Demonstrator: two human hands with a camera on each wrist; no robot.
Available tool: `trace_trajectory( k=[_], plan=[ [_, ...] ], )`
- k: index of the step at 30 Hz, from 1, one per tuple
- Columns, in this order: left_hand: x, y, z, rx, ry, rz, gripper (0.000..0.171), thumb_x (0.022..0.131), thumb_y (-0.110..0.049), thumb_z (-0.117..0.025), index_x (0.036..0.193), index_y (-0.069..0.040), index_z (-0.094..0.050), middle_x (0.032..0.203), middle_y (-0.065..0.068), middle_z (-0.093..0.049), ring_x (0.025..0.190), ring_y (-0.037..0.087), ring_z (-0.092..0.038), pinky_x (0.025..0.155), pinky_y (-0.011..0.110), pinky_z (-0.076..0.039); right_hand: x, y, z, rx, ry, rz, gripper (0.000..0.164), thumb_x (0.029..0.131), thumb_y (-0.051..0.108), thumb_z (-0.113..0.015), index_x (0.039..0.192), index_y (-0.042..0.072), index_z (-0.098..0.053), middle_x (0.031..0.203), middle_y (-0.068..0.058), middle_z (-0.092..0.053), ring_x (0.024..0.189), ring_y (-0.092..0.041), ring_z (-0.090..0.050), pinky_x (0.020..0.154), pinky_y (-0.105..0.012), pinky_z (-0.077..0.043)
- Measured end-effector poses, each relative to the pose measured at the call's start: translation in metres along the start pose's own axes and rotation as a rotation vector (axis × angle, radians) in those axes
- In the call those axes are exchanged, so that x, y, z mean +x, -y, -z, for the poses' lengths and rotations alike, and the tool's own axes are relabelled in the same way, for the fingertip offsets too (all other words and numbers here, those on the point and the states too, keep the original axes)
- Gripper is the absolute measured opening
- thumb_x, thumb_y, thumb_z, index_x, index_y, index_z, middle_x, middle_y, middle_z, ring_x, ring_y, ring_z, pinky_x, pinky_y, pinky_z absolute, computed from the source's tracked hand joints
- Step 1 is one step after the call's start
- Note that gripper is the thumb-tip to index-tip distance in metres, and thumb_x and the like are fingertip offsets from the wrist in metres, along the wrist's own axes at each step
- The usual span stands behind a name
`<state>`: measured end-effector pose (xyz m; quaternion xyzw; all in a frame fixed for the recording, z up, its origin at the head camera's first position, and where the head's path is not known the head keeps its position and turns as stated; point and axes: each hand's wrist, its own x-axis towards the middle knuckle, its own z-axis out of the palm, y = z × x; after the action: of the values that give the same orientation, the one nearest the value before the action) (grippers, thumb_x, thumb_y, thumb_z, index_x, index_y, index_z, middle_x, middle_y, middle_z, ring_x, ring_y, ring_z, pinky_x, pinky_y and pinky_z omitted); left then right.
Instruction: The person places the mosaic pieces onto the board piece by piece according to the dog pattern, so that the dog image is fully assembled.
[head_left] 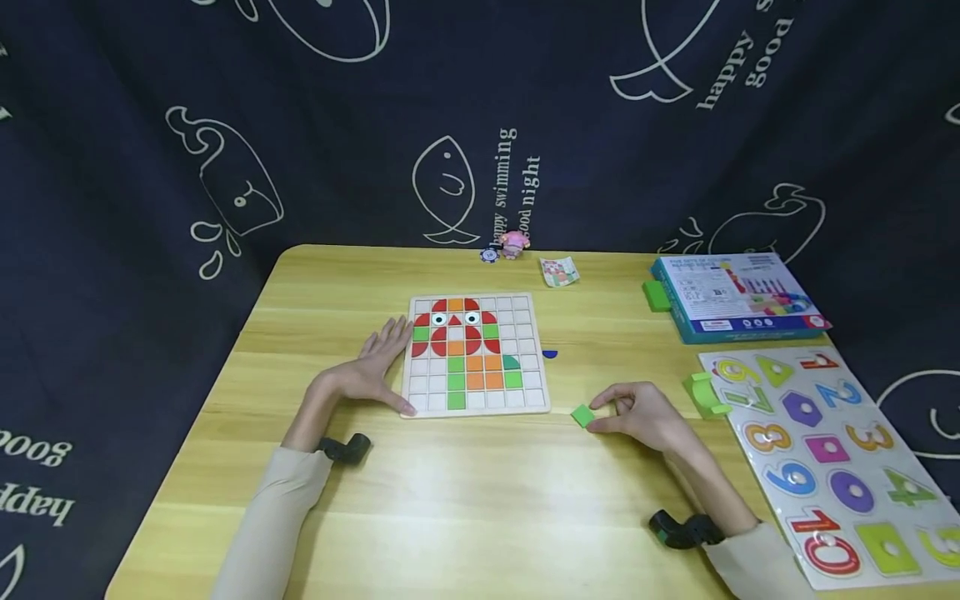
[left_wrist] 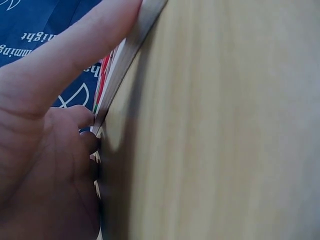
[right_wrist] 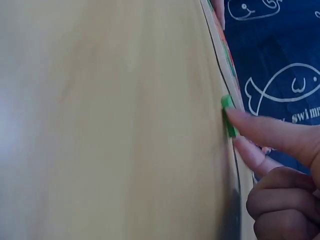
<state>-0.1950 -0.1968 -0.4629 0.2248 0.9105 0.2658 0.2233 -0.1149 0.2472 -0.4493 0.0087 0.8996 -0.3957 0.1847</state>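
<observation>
A square puzzle board (head_left: 471,400) with a grid of cells lies on the table, partly filled with red, orange and green tiles and two eye pieces. Spread along its left edge is my left hand (head_left: 369,372), with the thumb at the near left corner; in the left wrist view the thumb (left_wrist: 75,55) lies against the board's side (left_wrist: 125,55). My right hand (head_left: 637,414) pinches a green square tile (head_left: 582,416) between thumb and index finger, just off the board's near right corner. The right wrist view shows this green tile (right_wrist: 229,116) edge-on at the fingertips.
A blue half-round piece (head_left: 550,354) lies right of the board. Further right are a blue box (head_left: 742,296), a number puzzle sheet (head_left: 817,467), a green block (head_left: 657,296) and a green arch piece (head_left: 703,395). Behind stand a pink figurine (head_left: 513,243) and a picture card (head_left: 559,272).
</observation>
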Motion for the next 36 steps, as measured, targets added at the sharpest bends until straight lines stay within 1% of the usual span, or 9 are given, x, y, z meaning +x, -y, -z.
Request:
trace_trajectory(
  k=[4, 9, 13, 17, 21, 24, 27, 31, 36],
  plan=[
    [0.000, 0.000, 0.000, 0.005, 0.003, 0.005, 0.142, 0.058, -0.061, -0.084, 0.155, -0.016, 0.009, 0.162, 0.007, 0.021, 0.149, 0.029, 0.023, 0.122, 0.054, 0.008, 0.003, 0.006, -0.003, -0.006, 0.004, 0.019, 0.040, 0.069, 0.029, -0.087, 0.102, 0.013, -0.070, 0.058, 0.003, -0.036, 0.050, -0.011, -0.031, 0.047, -0.022, -0.029],
    [0.001, -0.002, 0.000, 0.011, 0.003, -0.003, 0.141, 0.059, -0.059, -0.085, 0.155, -0.014, 0.008, 0.162, 0.008, 0.020, 0.149, 0.030, 0.022, 0.122, 0.055, 0.008, 0.007, 0.007, -0.005, 0.010, 0.046, 0.077, 0.028, 0.075, 0.020, -0.082, 0.101, 0.014, -0.074, 0.057, 0.003, -0.033, 0.051, -0.011, -0.030, 0.048, -0.022, -0.028],
    [0.000, -0.001, -0.001, 0.008, 0.001, -0.006, 0.142, 0.059, -0.059, -0.085, 0.155, -0.014, 0.008, 0.162, 0.009, 0.020, 0.149, 0.031, 0.022, 0.122, 0.055, 0.008, 0.011, 0.007, -0.006, 0.056, 0.086, 0.097, 0.032, 0.074, 0.014, -0.082, 0.105, 0.013, -0.073, 0.058, 0.002, -0.033, 0.052, -0.011, -0.031, 0.048, -0.021, -0.027],
    [0.000, 0.000, -0.001, 0.007, 0.005, -0.002, 0.142, 0.058, -0.059, -0.085, 0.155, -0.016, 0.009, 0.162, 0.008, 0.021, 0.149, 0.030, 0.023, 0.122, 0.054, 0.009, 0.013, 0.009, -0.007, 0.062, 0.092, 0.095, 0.032, 0.072, 0.014, -0.083, 0.102, 0.010, -0.071, 0.059, 0.001, -0.034, 0.052, -0.011, -0.032, 0.049, -0.021, -0.030],
    [0.001, 0.000, -0.001, 0.010, 0.009, 0.005, 0.142, 0.058, -0.060, -0.085, 0.155, -0.016, 0.010, 0.161, 0.007, 0.022, 0.149, 0.028, 0.024, 0.122, 0.052, 0.009, 0.015, 0.014, -0.008, 0.021, 0.074, 0.120, 0.030, 0.078, 0.018, -0.080, 0.104, 0.010, -0.070, 0.059, 0.002, -0.038, 0.052, -0.010, -0.034, 0.048, -0.021, -0.032],
    [0.000, 0.001, -0.001, 0.001, 0.009, -0.001, 0.142, 0.058, -0.059, -0.085, 0.155, -0.015, 0.009, 0.161, 0.008, 0.021, 0.149, 0.029, 0.023, 0.122, 0.054, 0.009, 0.020, 0.023, -0.009, 0.015, 0.045, 0.159, 0.029, 0.081, 0.021, -0.078, 0.107, 0.012, -0.070, 0.059, 0.002, -0.041, 0.050, -0.009, -0.034, 0.046, -0.021, -0.032],
    [-0.002, 0.001, -0.001, 0.000, 0.009, 0.001, 0.143, 0.058, -0.059, -0.085, 0.155, -0.014, 0.009, 0.161, 0.009, 0.022, 0.149, 0.030, 0.023, 0.122, 0.054, 0.009, 0.028, 0.038, -0.015, 0.032, 0.037, 0.203, 0.027, 0.080, 0.021, -0.078, 0.105, 0.015, -0.072, 0.058, 0.003, -0.039, 0.050, -0.008, -0.033, 0.046, -0.021, -0.031],
    [-0.002, 0.001, 0.000, 0.018, 0.009, 0.002, 0.144, 0.057, -0.062, -0.084, 0.155, -0.016, 0.010, 0.161, 0.008, 0.022, 0.149, 0.029, 0.023, 0.122, 0.053, 0.009, 0.038, 0.056, -0.028, 0.019, 0.076, 0.262, 0.026, 0.077, 0.019, -0.081, 0.102, 0.015, -0.075, 0.055, 0.004, -0.034, 0.051, -0.009, -0.030, 0.047, -0.020, -0.027],
    [0.000, 0.001, 0.000, 0.031, 0.008, -0.004, 0.144, 0.056, -0.064, -0.083, 0.155, -0.016, 0.011, 0.161, 0.008, 0.022, 0.148, 0.029, 0.024, 0.122, 0.053, 0.010, 0.047, 0.068, -0.040, -0.015, 0.107, 0.316, 0.026, 0.074, 0.016, -0.083, 0.099, 0.011, -0.076, 0.055, 0.003, -0.033, 0.053, -0.010, -0.030, 0.050, -0.019, -0.026]
  ],
)
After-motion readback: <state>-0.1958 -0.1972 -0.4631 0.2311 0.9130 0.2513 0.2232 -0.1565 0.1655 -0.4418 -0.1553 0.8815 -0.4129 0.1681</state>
